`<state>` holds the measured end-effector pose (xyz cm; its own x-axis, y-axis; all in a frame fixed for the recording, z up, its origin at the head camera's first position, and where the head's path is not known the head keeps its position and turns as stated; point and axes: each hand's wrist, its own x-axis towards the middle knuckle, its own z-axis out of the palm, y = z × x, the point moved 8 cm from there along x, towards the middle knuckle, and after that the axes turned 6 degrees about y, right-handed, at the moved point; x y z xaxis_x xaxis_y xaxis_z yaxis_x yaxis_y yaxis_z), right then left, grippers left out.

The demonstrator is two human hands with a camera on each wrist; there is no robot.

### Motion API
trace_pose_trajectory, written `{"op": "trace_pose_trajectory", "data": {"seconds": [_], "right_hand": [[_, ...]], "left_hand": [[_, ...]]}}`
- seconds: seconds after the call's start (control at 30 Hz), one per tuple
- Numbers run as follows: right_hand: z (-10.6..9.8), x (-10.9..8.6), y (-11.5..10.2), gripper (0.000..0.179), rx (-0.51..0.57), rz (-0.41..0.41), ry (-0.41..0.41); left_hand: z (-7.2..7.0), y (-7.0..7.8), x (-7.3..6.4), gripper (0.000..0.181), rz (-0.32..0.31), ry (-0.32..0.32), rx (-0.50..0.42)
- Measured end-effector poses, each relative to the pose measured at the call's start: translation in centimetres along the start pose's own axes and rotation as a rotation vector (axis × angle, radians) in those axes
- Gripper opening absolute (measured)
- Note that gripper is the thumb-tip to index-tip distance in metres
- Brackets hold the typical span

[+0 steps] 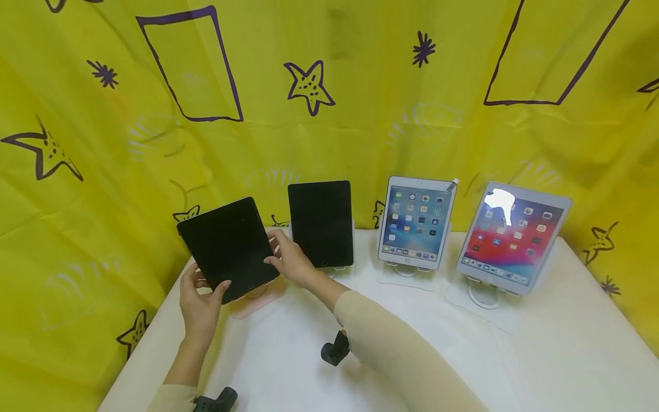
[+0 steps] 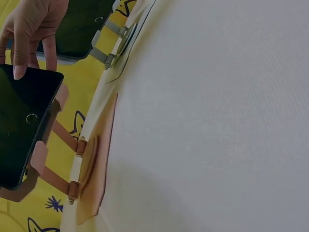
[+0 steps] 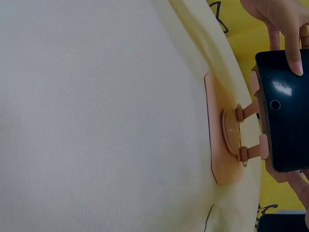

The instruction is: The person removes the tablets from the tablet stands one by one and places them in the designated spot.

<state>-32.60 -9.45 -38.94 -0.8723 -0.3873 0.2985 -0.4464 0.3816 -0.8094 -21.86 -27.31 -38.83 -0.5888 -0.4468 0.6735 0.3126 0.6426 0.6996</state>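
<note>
A tablet with a dark screen (image 1: pixel 226 246) leans at a tilt on a pink stand (image 1: pixel 261 302) at the table's left. My left hand (image 1: pixel 198 303) grips its lower left edge, thumb on the front and fingers behind. The right hand (image 1: pixel 292 258) holds the opposite edge, with its thumb over the front. In the left wrist view, the right hand (image 2: pixel 36 29) is at the tablet's side above the stand's hinged legs (image 2: pixel 58 180). The right wrist view shows the left thumb on the screen (image 3: pixel 289 125), and the stand's lips hold the tablet's lower edge.
Just right stands a second dark tablet (image 1: pixel 321 223) on its own stand. Two white tablets, one with a blue screen (image 1: pixel 414 223) and one with a red-blue screen (image 1: pixel 515 234), stand farther right. A yellow curtain (image 1: pixel 360 131) hangs behind the white table (image 1: pixel 288 355).
</note>
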Motion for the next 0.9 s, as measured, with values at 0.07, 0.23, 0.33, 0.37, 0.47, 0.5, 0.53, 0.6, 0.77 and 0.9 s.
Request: {"op": "trace_pose_trajectory", "data": {"seconds": [0.07, 0.23, 0.33, 0.37, 0.47, 0.5, 0.53, 0.6, 0.77, 0.9], "right_hand": [[-0.3, -0.1, -0.2, 0.044, 0.001, -0.018, 0.010], [-1.2, -0.6, -1.0, 0.045, 0.007, -0.082, 0.032], [-1.8, -0.9, -1.7, 0.046, 0.023, -0.115, 0.039], [-2.0, -1.1, -1.9, 0.047, 0.031, -0.121, 0.042], [-2.6, -1.5, -2.5, 0.051, 0.055, -0.139, 0.050], [-2.8, -1.6, -2.6, 0.052, 0.062, -0.141, 0.050], [-2.9, -1.7, -2.6, 0.054, 0.068, -0.145, 0.050], [-3.2, -2.0, -2.7, 0.055, 0.077, -0.141, 0.043], [-4.1, -3.1, -2.6, 0.053, 0.096, -0.120, 0.025], [-4.9, -3.9, -3.0, 0.053, 0.105, -0.117, 0.015]], "left_hand": [[-0.1, 0.3, 0.2, 0.066, -0.002, -0.007, -0.008], [-0.2, 1.0, 0.5, 0.065, -0.096, -0.068, -0.005], [-0.4, 1.5, 0.6, 0.065, -0.153, -0.119, 0.017], [-0.4, 1.7, 0.6, 0.065, -0.165, -0.132, 0.027], [-0.4, 2.1, 0.6, 0.066, -0.180, -0.156, 0.040], [-0.4, 2.2, 0.6, 0.066, -0.181, -0.162, 0.043], [-0.4, 2.3, 0.6, 0.066, -0.182, -0.167, 0.042], [-0.5, 2.6, 0.5, 0.066, -0.188, -0.180, 0.039], [-0.5, 3.4, 0.3, 0.066, -0.246, -0.250, 0.053], [-0.4, 4.1, 0.1, 0.068, -0.282, -0.317, 0.068]]}}
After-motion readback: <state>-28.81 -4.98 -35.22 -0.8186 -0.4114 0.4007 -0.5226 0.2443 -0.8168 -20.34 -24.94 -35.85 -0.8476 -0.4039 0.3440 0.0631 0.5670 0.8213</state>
